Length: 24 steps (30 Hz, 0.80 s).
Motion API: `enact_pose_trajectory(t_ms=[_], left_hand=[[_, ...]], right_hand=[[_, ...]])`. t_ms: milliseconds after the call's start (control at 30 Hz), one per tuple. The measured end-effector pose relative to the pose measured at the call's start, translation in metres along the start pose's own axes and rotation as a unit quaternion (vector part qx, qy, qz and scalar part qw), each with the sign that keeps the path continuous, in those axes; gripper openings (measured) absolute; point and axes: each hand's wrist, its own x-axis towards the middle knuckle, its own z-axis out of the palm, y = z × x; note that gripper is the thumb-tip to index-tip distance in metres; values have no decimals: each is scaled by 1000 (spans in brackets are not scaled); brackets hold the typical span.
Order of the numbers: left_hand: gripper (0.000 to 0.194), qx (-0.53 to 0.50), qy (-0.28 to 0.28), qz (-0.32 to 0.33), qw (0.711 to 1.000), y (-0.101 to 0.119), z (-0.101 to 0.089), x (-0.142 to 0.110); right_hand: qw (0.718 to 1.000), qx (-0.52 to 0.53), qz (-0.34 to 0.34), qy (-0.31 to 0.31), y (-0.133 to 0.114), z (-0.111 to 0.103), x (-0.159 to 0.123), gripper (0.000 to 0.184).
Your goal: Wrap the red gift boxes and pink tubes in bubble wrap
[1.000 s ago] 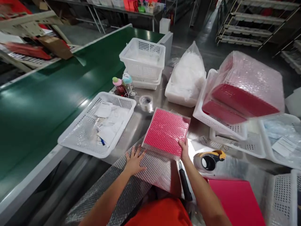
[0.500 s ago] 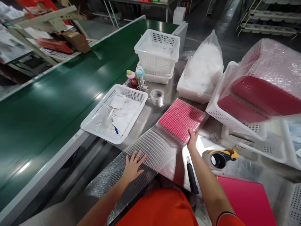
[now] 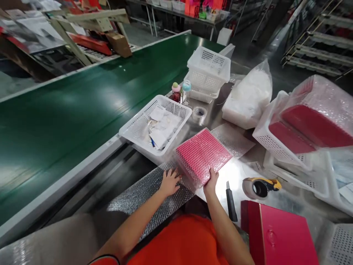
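Note:
A red box in bubble wrap (image 3: 202, 154) lies on the metal table in front of me. My right hand (image 3: 211, 182) grips its near right corner, thumb on top. My left hand (image 3: 170, 182) rests with fingers spread on the sheet of bubble wrap (image 3: 143, 195), just left of the box. That sheet runs from under the box down over the table's front left edge. Another stretch of bubble wrap (image 3: 231, 140) shows beyond the box. To the right of my right hand lie a black utility knife (image 3: 231, 202) and a tape dispenser (image 3: 257, 187).
A white tray (image 3: 129, 129) holding papers stands at left, beside a green conveyor belt (image 3: 82, 99). Bottles (image 3: 186, 92), a tape roll (image 3: 199, 115) and stacked baskets (image 3: 208, 70) sit behind. On the right are wrapped red boxes (image 3: 317, 117) in a crate and a red box (image 3: 286, 235).
The wrapped box has turned over toward me and left, uncovering bubble wrap beyond it. My left hand has moved up close to the box; my right still holds it. The camera view has shifted.

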Motion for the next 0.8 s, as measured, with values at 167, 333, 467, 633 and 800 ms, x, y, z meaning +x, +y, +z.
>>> enact_pose_trajectory(t_ms=[167, 333, 467, 633, 800], left_hand=[[65, -34, 18, 7, 999, -7, -3, 1], [70, -58, 25, -2, 998, -17, -4, 1], [65, -59, 46, -4, 997, -21, 0, 0], [57, -69, 59, 0, 996, -24, 4, -2], [43, -86, 58, 10, 995, -32, 3, -1]], right_hand=[[999, -3, 15, 41, 1, -5, -7, 53], [999, -11, 21, 39, -3, -10, -7, 55], [999, -11, 20, 43, 5, -6, -16, 52], [999, -6, 15, 47, 14, 0, -27, 53], [999, -9, 18, 41, 17, -4, -34, 51]])
